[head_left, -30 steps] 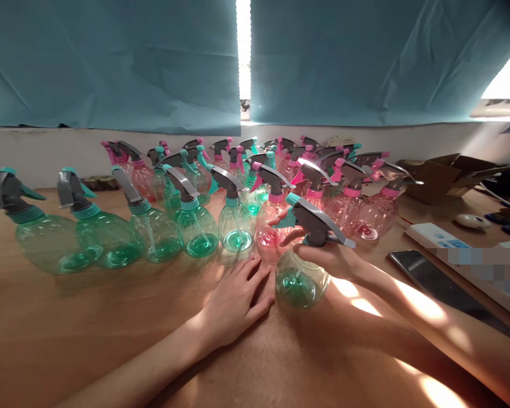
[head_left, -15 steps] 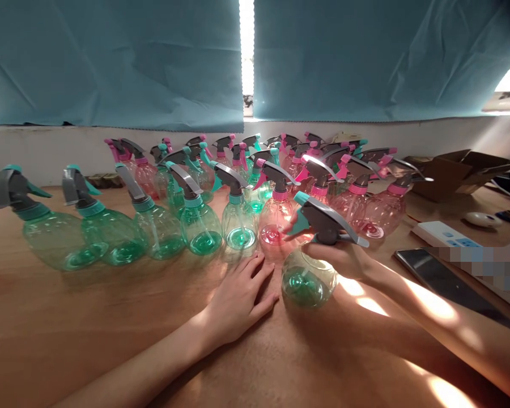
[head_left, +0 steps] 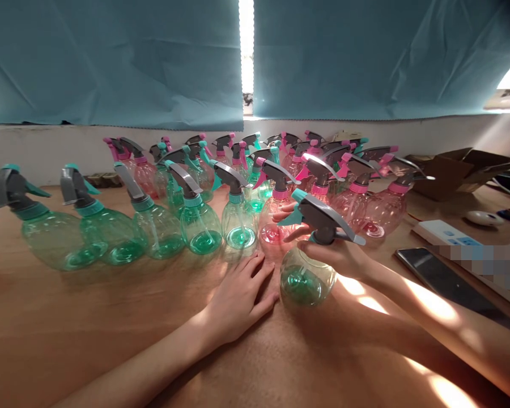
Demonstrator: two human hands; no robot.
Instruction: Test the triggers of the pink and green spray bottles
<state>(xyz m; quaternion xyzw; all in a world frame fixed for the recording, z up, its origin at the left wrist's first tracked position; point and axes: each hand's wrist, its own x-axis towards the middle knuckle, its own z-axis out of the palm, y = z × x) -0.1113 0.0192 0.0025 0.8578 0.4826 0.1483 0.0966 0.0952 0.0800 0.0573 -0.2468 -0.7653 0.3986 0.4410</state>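
Observation:
A green spray bottle with a grey and teal trigger head stands on the table in front of me. My right hand is round the far side of its neck. Its fingers are stretched out and spread past the teal trigger, towards a pink spray bottle; contact with the neck is partly hidden by the head. To the left of the bottle, my left hand lies flat on the wood with nothing in it. Beyond its fingertips is another green spray bottle.
Several green and pink spray bottles stand in rows across the wooden table. At the right lie a phone, a white power strip and a white mouse. An open cardboard box is behind them.
My right hand's fingers have straightened and spread away from the trigger. The green spray bottle has shifted very slightly to the left. My left hand has stayed in place.

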